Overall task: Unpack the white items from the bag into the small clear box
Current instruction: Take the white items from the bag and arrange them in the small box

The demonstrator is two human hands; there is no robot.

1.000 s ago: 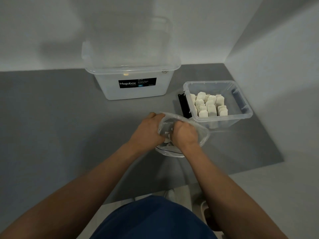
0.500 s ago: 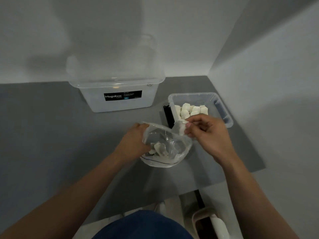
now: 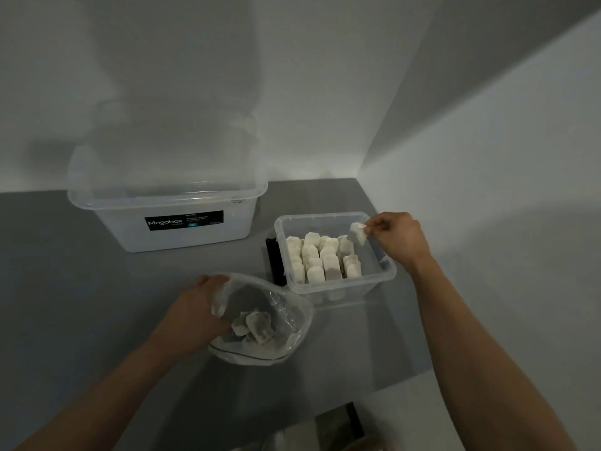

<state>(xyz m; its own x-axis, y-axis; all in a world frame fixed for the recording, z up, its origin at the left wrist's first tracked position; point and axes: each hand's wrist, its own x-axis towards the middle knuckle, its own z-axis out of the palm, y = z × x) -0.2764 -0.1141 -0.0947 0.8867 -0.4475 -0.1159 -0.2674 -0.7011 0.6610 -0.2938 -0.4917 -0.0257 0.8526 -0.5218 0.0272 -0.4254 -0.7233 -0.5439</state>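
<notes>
Bearing Megabox label point(image 3: 184, 221), tub point(image 3: 234, 230) beyond bag point(image 3: 287, 309)

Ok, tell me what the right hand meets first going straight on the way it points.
Probably the white items in the box; the item in the right hand would touch first. Depth unclear.

The left hand point(image 3: 198, 310) grips the rim of the bag point(image 3: 292, 320); its fingers are hidden behind the folded film. The white items point(image 3: 253, 323) in the bag show only through creased film; their count cannot be told. The right hand point(image 3: 400, 239) pinches one white item point(image 3: 357, 232), which covers the finger pads. In the small clear box point(image 3: 387, 275), the front rows hide the lower parts of those behind. A black object point(image 3: 274, 262) just beside the box's left wall is partly hidden; its type cannot be told. The small print on the large box point(image 3: 182, 239) is illegible. Both forearms and a dark object point(image 3: 341, 421) are cut off by the bottom edge.
</notes>
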